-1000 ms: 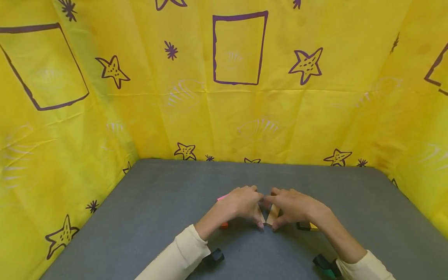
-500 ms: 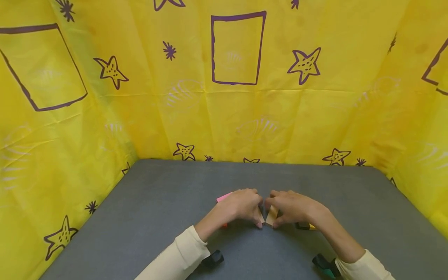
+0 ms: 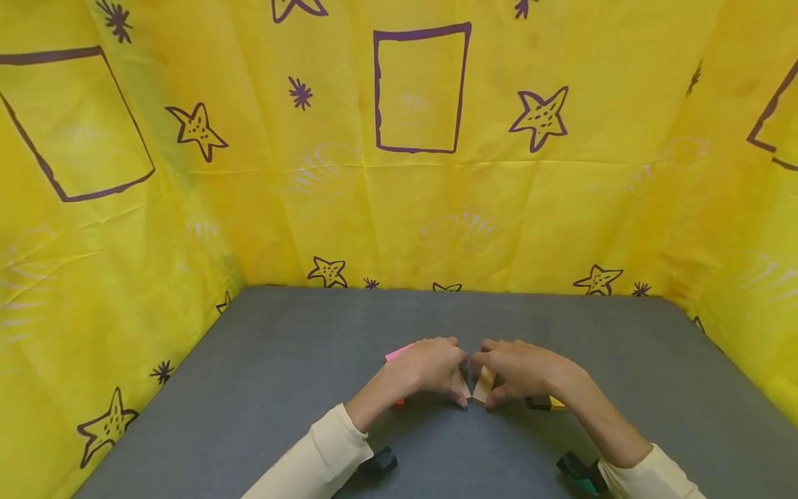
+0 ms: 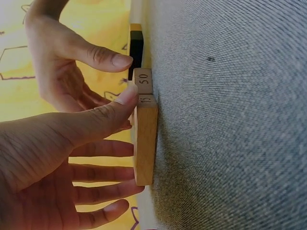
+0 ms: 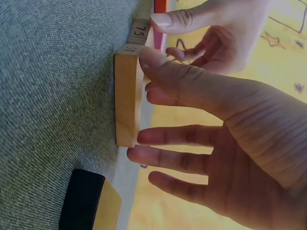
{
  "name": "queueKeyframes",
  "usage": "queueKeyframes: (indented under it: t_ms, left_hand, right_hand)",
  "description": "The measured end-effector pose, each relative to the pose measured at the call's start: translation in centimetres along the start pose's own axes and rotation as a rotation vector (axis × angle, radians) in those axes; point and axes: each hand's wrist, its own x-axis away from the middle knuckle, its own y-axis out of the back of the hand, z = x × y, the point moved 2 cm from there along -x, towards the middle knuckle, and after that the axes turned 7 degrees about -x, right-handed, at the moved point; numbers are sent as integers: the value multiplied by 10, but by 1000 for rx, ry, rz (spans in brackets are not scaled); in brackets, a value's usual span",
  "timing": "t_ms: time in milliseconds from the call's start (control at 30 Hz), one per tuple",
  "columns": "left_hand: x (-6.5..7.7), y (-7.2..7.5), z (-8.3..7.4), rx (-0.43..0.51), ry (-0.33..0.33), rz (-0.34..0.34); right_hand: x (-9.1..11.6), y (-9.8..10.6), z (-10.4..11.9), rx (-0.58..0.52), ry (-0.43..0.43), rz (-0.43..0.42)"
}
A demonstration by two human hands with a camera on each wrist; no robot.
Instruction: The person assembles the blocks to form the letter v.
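Two flat wooden blocks stand near the middle of the grey table, their near ends meeting at an angle. My left hand (image 3: 436,365) pinches the block marked 75 (image 4: 147,141) between thumb and fingertips, the thumb on the numbered end. With the same kind of pinch, my right hand (image 3: 522,367) holds the block marked 50 (image 5: 128,98). Seen from the head, the right-hand block (image 3: 484,383) shows its pale wood face, while the left hand mostly covers the other. Both blocks appear to rest on the tabletop.
Left of the left hand lie a pink piece (image 3: 399,353) and a red piece (image 3: 399,403), both partly hidden. A black-and-yellow block (image 5: 82,199) lies to the right of the right hand. Yellow patterned cloth (image 3: 424,208) walls in the grey table (image 3: 299,360).
Both hands have drawn very slightly nearer, and a little more of the pink piece shows. Each hand keeps its hold on its wooden block.
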Motion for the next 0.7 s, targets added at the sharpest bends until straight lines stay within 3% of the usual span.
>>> queueKeyframes:
  t_ms: [700]
  left_hand:
    - [1,-2,-3,-36,2,-8]
  right_hand:
    - [-2,-4,0,4,-21,18]
